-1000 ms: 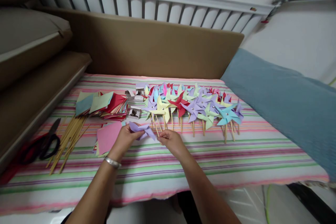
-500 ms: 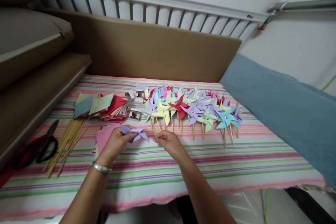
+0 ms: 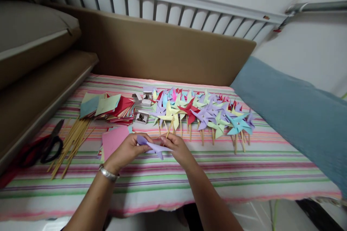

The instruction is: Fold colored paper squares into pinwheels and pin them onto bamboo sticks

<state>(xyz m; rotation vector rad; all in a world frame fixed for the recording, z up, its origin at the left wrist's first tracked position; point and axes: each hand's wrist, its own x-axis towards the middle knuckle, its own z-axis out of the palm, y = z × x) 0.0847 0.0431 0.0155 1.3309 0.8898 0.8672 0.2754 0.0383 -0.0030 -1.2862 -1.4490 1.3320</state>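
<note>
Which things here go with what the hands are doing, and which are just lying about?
Seem to belong:
purple paper pinwheel, in the left hand
thin stick, in the right hand
loose sticks
coloured paper
small box of metal bits
pinwheels on sticks

Seem just lying about:
brown cushions
blue cloth
scissors, untouched, though they might belong

Lilac pinwheel (image 3: 158, 148) in matt paper, wooden stick (image 3: 170, 128) — smooth-looking, bracelet (image 3: 108, 174) in shiny metal, tablecloth (image 3: 260, 173) in matt fabric
</note>
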